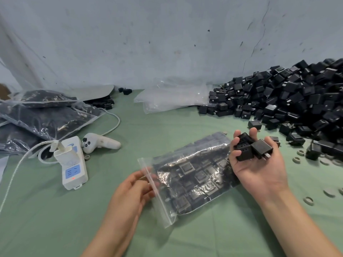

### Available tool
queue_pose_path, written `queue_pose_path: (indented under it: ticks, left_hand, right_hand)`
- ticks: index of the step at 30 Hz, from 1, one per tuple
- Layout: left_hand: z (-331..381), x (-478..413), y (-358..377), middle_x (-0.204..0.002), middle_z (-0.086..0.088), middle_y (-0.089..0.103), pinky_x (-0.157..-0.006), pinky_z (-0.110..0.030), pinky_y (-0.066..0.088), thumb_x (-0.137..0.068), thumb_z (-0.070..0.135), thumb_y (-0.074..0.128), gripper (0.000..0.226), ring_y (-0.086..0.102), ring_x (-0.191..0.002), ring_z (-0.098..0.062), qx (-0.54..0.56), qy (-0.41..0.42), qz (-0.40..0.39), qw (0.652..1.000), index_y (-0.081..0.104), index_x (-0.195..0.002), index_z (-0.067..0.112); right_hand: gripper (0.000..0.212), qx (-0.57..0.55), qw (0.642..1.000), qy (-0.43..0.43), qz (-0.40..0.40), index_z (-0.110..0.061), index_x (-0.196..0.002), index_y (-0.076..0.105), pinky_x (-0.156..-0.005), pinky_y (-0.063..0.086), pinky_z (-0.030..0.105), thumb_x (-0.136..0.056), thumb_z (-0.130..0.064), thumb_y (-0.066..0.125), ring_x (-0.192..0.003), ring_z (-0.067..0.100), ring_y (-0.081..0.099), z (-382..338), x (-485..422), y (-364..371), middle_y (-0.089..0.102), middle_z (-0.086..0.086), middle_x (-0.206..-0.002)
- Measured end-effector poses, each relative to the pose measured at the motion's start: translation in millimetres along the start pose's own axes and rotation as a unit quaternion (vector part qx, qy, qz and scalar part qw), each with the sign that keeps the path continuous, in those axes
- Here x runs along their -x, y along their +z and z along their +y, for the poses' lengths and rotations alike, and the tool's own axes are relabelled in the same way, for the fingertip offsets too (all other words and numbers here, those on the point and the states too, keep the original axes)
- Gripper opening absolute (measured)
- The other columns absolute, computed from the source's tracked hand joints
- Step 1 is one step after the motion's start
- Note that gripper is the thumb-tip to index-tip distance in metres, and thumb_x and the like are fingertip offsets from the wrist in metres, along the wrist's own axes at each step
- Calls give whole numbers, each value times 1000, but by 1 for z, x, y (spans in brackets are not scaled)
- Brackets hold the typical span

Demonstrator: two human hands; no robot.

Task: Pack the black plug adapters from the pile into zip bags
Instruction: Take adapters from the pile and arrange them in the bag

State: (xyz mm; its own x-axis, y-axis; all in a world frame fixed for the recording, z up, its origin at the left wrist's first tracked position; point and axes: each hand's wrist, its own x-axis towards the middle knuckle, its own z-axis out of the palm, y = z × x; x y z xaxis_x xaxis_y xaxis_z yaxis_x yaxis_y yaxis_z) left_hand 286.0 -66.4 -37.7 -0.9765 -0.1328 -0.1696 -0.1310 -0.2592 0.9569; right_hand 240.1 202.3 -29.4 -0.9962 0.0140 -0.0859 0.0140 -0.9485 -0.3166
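A clear zip bag (194, 173) partly filled with black plug adapters lies on the green table in front of me, its open zip edge toward the left. My left hand (133, 186) pinches that zip edge. My right hand (259, 160), palm up just right of the bag, holds a few black plug adapters (250, 148) in curled fingers. A big pile of black plug adapters (289, 101) fills the far right of the table.
Filled zip bags (42, 115) are stacked at the left. A white power strip (72, 164) with a cable and a white controller (98, 142) lie left of centre. Empty clear bags (172, 99) sit at the back. Small grey rings (308, 201) are scattered at the right.
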Motion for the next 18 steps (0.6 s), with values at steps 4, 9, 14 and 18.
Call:
queue_pose_path:
  ticks: [4, 9, 14, 18]
  left_hand:
    - [2, 1, 4, -92, -13, 75, -67, -24, 60, -87, 19, 67, 23, 74, -83, -22, 43, -18, -6, 999, 68, -102, 1]
    - [4, 0, 16, -101, -17, 75, -68, -21, 59, -96, 5, 56, 8, 75, -87, -18, 43, -30, -14, 999, 58, -100, -1]
    - [12, 2, 25, -101, -27, 72, -69, -31, 62, -101, 6, 47, 8, 74, -93, -33, 106, -78, -28, 991, 51, -97, 1]
    - [15, 1, 29, -104, -32, 70, -70, -36, 63, -102, 7, 44, 14, 73, -95, -37, 157, -112, -55, 980, 53, -102, -4]
  right_hand:
    - [35, 7, 1000, 3, 3, -26, -99, 73, -65, 50, 23, -100, -45, 43, -87, 17, 65, 1, 0, 1, 66, 4, -116]
    - [35, 17, 1000, 6, 4, -25, -99, 73, -62, 51, 24, -100, -45, 44, -85, 18, 66, 3, 0, 1, 66, 5, -116]
    - [35, 23, 1000, 10, 2, -24, -98, 73, -63, 51, 24, -99, -44, 45, -86, 19, 66, 6, -2, 4, 66, 6, -118]
    - [36, 27, 1000, 16, 1, -24, -96, 74, -62, 52, 25, -99, -45, 45, -87, 20, 66, 10, -3, 7, 67, 7, -117]
